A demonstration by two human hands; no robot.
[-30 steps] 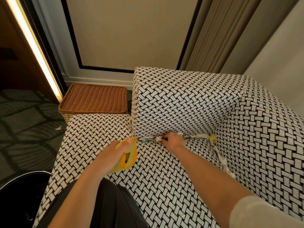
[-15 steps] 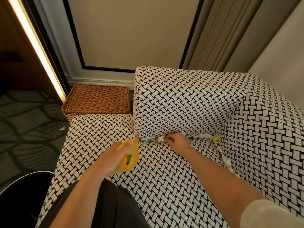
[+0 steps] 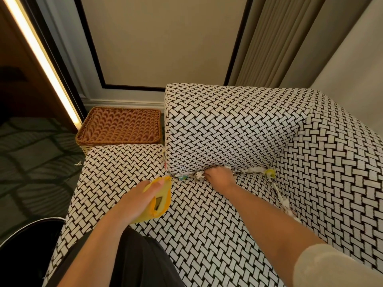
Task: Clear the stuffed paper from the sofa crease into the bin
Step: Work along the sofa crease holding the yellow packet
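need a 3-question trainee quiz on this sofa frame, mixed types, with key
1. True or false: the left hand holds nothing.
2. Where is the right hand? A) on top of the backrest B) at the sofa crease, among the stuffed paper C) flat on the seat's front edge
3. Fill in: the black bin shows at the ___ corner of the view.
Key: 1 false, it grips a yellow pouch. 2 B. 3 lower left.
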